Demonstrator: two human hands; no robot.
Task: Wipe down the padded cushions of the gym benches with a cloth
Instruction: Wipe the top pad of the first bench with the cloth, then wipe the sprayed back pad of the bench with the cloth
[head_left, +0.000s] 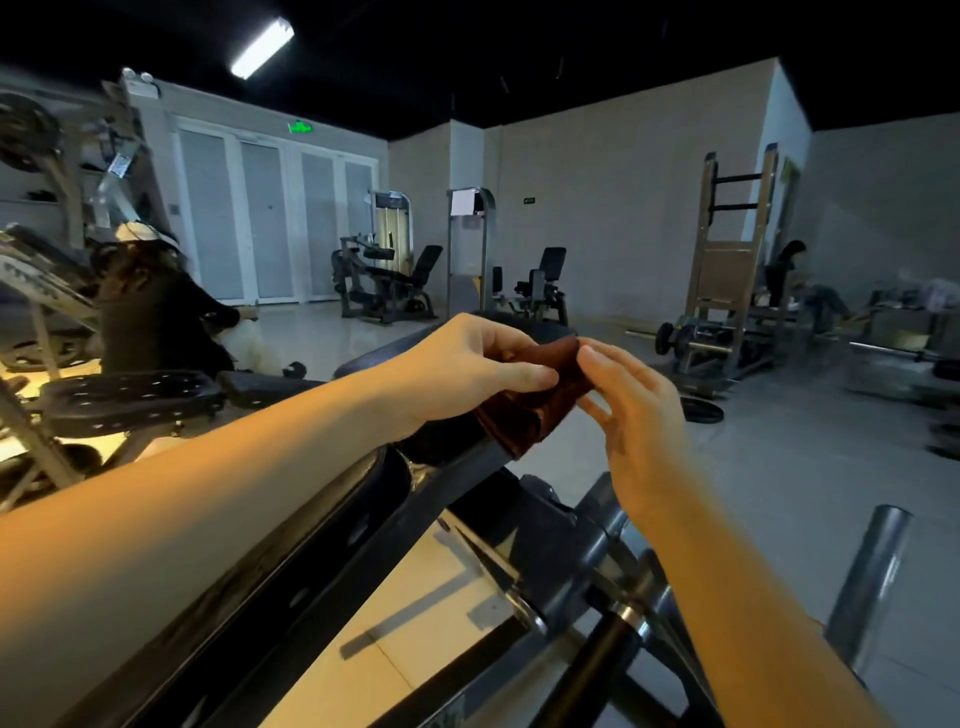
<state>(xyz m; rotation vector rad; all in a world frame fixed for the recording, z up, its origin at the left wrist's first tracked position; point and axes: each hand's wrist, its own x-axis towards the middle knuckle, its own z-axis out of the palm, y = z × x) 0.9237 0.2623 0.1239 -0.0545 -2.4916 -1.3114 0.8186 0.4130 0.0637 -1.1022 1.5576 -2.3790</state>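
Closest in, the person's two bare forearms reach out over the machine, the left one lying across a long, glossy black padded cushion (363, 488) that runs away from the lower left. Just below the right forearm sit a black-gripped steel handle bar (597, 660) and, further right, an upright chrome peg (867, 582).

Both hands meet above the far end of that cushion. The left hand (467, 364) pinches a folded, dark reddish-brown cloth (540, 405), thumb on the near face and fingers curled behind it. The cloth hangs down from the grip, clear of the padding as far as I can see. The right hand (628, 410) comes in from the other side with its fingers nearly straight, tips touching the cloth's right edge. Whether they actually nip it, I cannot tell.

Off to the left stands a black perforated seat pad (130, 400), and behind it a person in a dark top and a white cap (156, 312) bends among the equipment. Across the grey floor are two black-seated weight machines (389, 280), a tall tan upright rack (732, 249) and a dark round weight plate (701, 410) lying flat. Another person in dark clothes (784, 270) stands beside the rack. A fluorescent tube (262, 47) glows on the black ceiling, with a green exit sign (300, 126) above the pale doors.
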